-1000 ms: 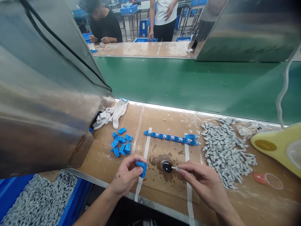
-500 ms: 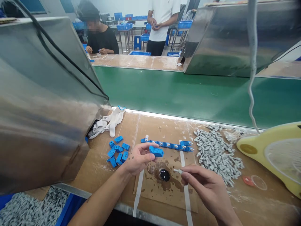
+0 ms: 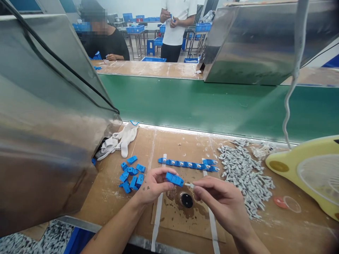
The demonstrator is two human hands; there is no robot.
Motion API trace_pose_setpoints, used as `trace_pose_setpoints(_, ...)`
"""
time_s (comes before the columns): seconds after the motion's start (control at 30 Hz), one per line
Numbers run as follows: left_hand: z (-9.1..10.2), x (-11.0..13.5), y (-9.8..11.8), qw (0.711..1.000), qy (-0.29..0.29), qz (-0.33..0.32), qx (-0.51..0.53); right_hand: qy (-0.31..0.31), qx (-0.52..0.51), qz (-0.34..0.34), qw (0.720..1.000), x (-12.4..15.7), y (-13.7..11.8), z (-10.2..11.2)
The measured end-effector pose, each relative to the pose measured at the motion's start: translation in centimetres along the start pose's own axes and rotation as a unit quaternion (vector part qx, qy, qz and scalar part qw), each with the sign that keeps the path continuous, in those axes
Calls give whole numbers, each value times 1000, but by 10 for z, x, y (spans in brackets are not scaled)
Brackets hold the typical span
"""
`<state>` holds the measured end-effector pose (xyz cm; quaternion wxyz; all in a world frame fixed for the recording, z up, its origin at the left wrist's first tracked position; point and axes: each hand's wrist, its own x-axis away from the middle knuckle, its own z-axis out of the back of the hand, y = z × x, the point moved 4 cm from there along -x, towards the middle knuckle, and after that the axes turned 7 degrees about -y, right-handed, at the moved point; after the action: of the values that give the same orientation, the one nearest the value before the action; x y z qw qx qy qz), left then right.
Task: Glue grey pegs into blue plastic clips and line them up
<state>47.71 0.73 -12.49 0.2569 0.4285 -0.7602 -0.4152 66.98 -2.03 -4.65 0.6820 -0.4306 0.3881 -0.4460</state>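
Observation:
Between thumb and fingers, my left hand [image 3: 155, 186] grips a blue plastic block [image 3: 174, 179]. My right hand [image 3: 221, 197] pinches a small light-grey plastic pin [image 3: 189, 185], whose tip points at the block's right end, very close to it; I cannot tell whether they touch. Below them is a round black cup of dark liquid [image 3: 186, 200] on the wet cardboard. Behind my hands lies a row of blue blocks with pale pins [image 3: 185, 164]. Loose blue blocks [image 3: 133, 171] are left of my left hand, and a heap of grey pins [image 3: 245, 176] is right of my right hand.
A white glove [image 3: 127, 137] lies by the metal housing [image 3: 53, 123] on the left. A green conveyor belt [image 3: 172, 98] runs across behind the bench. On the right are a yellow fan [image 3: 283, 165] and a clear-and-red lid [image 3: 287, 204]. Two people work beyond the belt.
My right hand has moved left, bringing the grey pin up to the blue block's end. The block has tilted and come slightly lower in my left hand.

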Motion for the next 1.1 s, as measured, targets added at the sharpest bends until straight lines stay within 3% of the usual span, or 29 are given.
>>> trace_pose_setpoints(0.23, -9, 1, 9, 999, 0, 0, -39, -20, 58, 25, 998, -5, -3, -9)
trace_pose_setpoints(0.5, -21, 9, 25, 975, 47, -105, -190, -17, 32, 1, 999, -4, -5, -12)
trace_pose_setpoints(0.8, -16, 9, 15, 979, 88, -77, -167, -34, -40, -48, 997, -18, 8, -22)
trace_pose_setpoints(0.93, -15, 7, 28, 970, 76, -57, -225, -58, 32, -27, 997, -33, -5, -4)
trace_pose_setpoints(1.0, -5, 11, 44, 937, 82, -61, -334, -61, 101, -5, 993, -43, -11, 20)
trace_pose_setpoints(1.03, 3, 14, 54, 904, 92, -70, -412, -55, 140, 7, 989, -49, -13, 35)
trace_pose_setpoints(1.1, 23, 22, 74, 795, 113, -84, -590, -43, 220, 24, 974, -59, -12, 64)
